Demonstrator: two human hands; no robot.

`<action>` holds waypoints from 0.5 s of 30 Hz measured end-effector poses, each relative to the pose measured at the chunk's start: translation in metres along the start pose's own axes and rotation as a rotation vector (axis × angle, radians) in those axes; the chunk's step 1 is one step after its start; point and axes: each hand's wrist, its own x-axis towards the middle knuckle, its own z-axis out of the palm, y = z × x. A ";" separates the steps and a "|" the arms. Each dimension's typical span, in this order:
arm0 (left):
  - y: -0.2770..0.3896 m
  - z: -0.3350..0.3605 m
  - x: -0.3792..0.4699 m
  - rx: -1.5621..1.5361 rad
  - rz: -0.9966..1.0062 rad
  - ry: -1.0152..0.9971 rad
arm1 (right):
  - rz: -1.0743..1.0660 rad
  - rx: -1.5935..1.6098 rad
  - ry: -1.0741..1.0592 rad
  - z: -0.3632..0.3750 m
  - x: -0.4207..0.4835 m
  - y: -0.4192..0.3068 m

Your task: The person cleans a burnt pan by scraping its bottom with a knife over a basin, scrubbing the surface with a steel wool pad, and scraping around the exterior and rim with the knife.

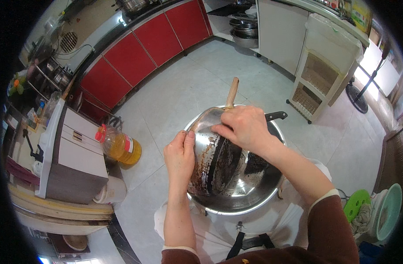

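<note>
A metal pan (201, 165) with a wooden handle (232, 92) is tilted on its side over a wide stainless steel basin (236, 211). Its outside is stained brown and black. My left hand (181, 155) pinches the pan's rim on the left side. My right hand (246, 127) rests on the pan near the handle, thumb and fingers bent; whether it holds something small is hidden. A black knife handle (276, 115) sticks out over the basin's right rim. Dark scraps and wet-looking specks lie inside the basin.
A large bottle of yellow oil (124, 147) stands on the floor at left, beside a white cabinet (79, 142). Red cupboards (140, 49) line the back. A wheeled plastic rack (316, 82) stands at right; a green basin (389, 211) is at lower right.
</note>
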 end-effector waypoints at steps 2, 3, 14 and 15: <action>-0.001 0.001 0.001 0.005 0.017 0.003 | 0.054 -0.031 -0.007 -0.001 0.001 0.012; -0.002 0.001 0.001 0.005 0.015 0.006 | 0.100 -0.054 -0.017 -0.003 0.003 0.015; 0.000 0.001 0.001 0.015 0.030 0.019 | -0.037 -0.026 -0.021 -0.007 -0.001 0.001; 0.000 0.001 0.001 0.015 0.031 0.018 | -0.035 -0.027 -0.020 -0.008 -0.001 0.004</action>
